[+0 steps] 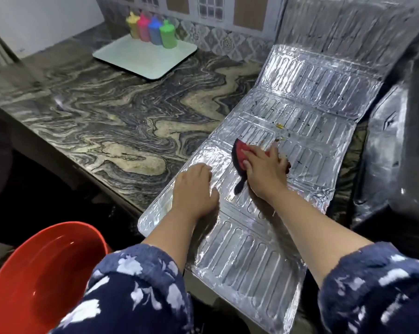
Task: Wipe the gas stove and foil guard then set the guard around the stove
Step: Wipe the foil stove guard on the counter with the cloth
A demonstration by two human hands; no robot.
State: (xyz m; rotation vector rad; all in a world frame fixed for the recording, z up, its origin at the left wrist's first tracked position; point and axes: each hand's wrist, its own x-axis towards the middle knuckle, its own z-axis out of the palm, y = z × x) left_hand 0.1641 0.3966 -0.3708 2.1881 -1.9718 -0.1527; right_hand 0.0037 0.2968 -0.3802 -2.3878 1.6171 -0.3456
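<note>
Marbled kitchen surface [102, 112], foil guard [251, 249] laid flat across it, gas stove [396, 145] just right of right hand. Foil-wiping step: right hand [266, 169] flat, fingers straight, pressing red-and-black cloth [238, 153] onto guard; left hand [195, 189] open, palm down, pinning foil just left of it. Next, probably: scrub specks ahead of right hand, light pressure, thin foil likely creases.
</note>
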